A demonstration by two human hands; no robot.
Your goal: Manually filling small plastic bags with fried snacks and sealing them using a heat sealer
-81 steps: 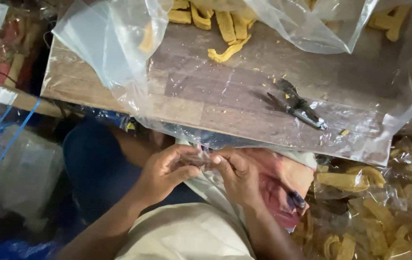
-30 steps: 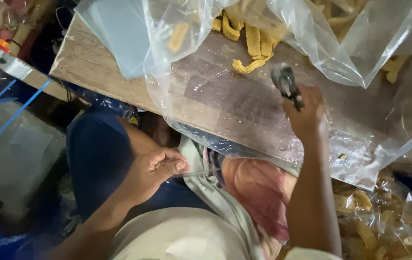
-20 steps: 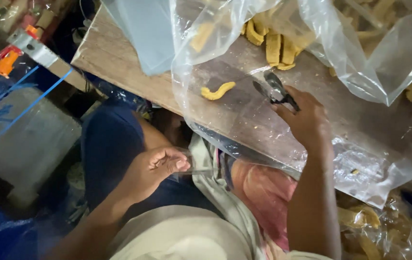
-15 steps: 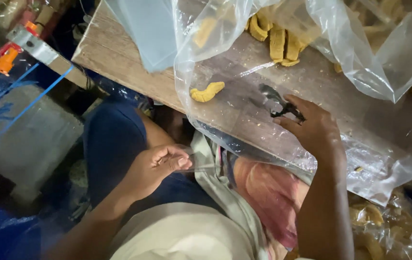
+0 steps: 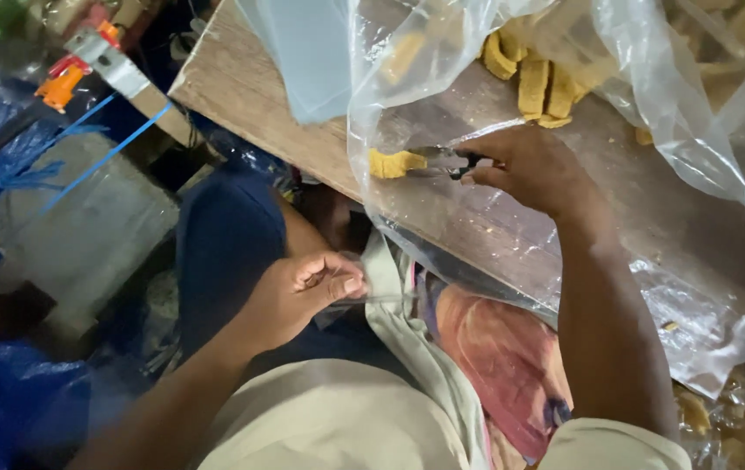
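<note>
My right hand (image 5: 529,165) grips small metal tongs (image 5: 442,159) over the plastic-covered wooden board (image 5: 251,96). The tong tips close on a single yellow fried snack piece (image 5: 390,163) lying on the board. My left hand (image 5: 307,292) is down over my lap and pinches a small clear plastic bag (image 5: 371,292) at its mouth. A heap of the same yellow snack pieces (image 5: 533,78) lies farther back on the board, under a large clear bag.
Large clear plastic bags (image 5: 442,52) drape over the board's far side. A clear sheet (image 5: 694,305) hangs off the board's right edge. Bagged snacks (image 5: 721,418) lie at the lower right. An orange-handled tool (image 5: 85,61) sits at top left, blue plastic (image 5: 7,174) below it.
My right hand left the small bag, took the tongs off the board, and moved them left onto a loose snack piece. My left hand kept hold of the small bag.
</note>
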